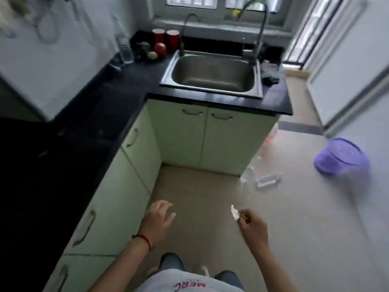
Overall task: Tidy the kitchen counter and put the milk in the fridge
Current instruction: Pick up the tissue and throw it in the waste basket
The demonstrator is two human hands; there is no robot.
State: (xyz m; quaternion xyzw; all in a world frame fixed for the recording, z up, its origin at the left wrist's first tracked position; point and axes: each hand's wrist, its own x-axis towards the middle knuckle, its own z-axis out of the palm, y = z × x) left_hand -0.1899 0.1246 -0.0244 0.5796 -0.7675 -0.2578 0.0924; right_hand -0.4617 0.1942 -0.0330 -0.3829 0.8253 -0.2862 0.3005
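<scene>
1. Only legible writing: red letters "MERC" on your grey shirt [185,281], upside down from this view. No readable labels on anything else; the frame is blurred.
2. Your right hand [253,225] pinches a small crumpled white scrap [234,212] at the fingertips. The scrap sticks up and left out of the pinch, long axis roughly vertical in frame, over the beige tiled floor [210,197].
3. Your left hand [160,218] is released, fingers loosely spread, holding nothing, just beside the pale green cabinet fronts [181,135]. Red string bracelet [145,239] on that wrist.
4. The black L-shaped counter [117,91] runs along the left and across the back. A stainless steel sink [212,74] is set in the far leg, with a tall gooseneck tap [259,28] at its right corner.
5. Back left corner of the counter: two red cups [166,37], a red round fruit [160,49] in front of them, a clear glass [126,51] to the left.
6. Dark crumpled cloth [270,76] on the counter right of the sink.
7. Purple plastic basket [341,157] on the floor at right; clear plastic items [263,178] on the floor near the cabinet corner.
8. Can't tell which item, if any, is the milk.
</scene>
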